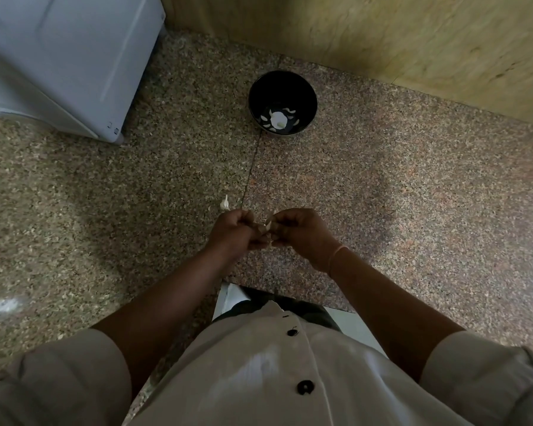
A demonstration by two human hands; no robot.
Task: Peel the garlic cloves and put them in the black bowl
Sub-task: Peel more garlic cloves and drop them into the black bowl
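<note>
The fingers [249, 219] of the left hand [232, 231] are curled in tight and meet the curled fingers [283, 217] of the right hand [296, 231] tip to tip; between them both hands pinch a small pale garlic clove [266, 226], of which only a sliver with some papery skin shows, so how far it is peeled cannot be told; the two hands hang close together above the speckled granite worktop [382, 186], near its front edge; a thin pale thread [336, 256] circles the right wrist; just beyond the left hand a loose garlic piece [224, 203] lies on the worktop beside a dark seam in the stone; well beyond the hands, toward the back, stands the black bowl [259, 96], upright, with white garlic pieces [279, 119] lying in its bottom; behind the bowl rises a tan wall [382, 35]; at the back left a pale grey appliance [62, 56] sits on the worktop, well apart from the bowl; nearest the camera are bare forearms, rolled sleeves and a white shirt [253, 364] with black buttons [305, 387].
</note>
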